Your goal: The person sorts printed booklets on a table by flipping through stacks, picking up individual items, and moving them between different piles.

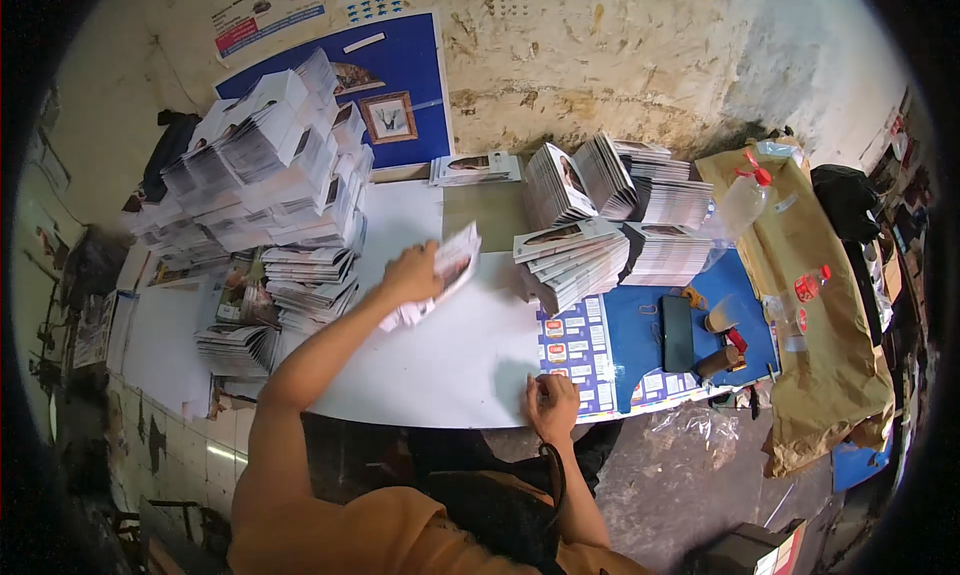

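My left hand [411, 274] reaches out over the white tabletop [450, 350], its fingers closed round a booklet [459, 262] with pale, printed pages. The booklet is tilted and a little blurred. At the table's near edge rests my right hand [553, 405], fingers curled, with nothing visible in them. Left of my left arm stand piles of folded booklets [305, 280], below a tall stack of white printed bundles [245, 165]. To the right, booklets stand in fanned rows [575, 260], some lying against dark bands.
A blue mat [635, 325] carries a phone [677, 333], a cup [720, 316] and a brown cylinder [717, 362]. Beyond stands a clear bottle with a red cap [745, 200], beside brown paper [830, 345]. More booklets [475, 168] lie against the stained wall [600, 75].
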Demonstrator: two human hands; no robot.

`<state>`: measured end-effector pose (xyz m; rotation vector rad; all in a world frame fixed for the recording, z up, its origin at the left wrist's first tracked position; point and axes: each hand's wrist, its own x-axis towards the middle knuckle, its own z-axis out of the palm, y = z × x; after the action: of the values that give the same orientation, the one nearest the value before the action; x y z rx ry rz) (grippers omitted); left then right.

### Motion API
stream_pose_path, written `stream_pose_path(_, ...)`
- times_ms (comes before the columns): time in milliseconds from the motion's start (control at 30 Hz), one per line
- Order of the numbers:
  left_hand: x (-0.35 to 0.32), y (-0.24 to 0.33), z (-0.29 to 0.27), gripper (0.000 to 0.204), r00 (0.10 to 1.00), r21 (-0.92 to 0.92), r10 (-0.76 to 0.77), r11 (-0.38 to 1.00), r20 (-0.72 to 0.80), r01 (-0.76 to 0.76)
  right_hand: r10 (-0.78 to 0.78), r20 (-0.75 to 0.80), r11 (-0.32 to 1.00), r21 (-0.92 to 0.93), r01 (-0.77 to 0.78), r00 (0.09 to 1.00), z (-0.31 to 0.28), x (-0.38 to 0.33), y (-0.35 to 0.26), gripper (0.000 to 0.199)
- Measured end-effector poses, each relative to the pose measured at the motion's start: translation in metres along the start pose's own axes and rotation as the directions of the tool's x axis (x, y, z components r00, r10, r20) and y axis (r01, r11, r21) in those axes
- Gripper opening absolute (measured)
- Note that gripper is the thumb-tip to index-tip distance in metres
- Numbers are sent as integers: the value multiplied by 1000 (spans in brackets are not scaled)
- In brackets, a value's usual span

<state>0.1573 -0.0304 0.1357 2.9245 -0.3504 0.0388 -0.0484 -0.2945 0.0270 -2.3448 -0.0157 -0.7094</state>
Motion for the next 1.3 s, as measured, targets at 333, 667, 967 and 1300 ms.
stream_pose_path(333,140,4,15,52,936,-897,-335,438,-111,50,39,-26,998,-47,-40,999,-1,1,11,18)
stream_pose_path(667,386,29,165,64,505,-854,-740,-520,445,-9,87,39,992,-92,-83,995,10,-4,17,12)
stream_pose_path(967,385,48,142,53,606,-864,-711,-498,358,-73,92,12,990,-107,-90,996,13,2,14,15)
stream_pose_path(1300,348,36,94,43,433,-779,-683,-622,588,75,54,13,995,-83,-53,998,11,-1,14,16)
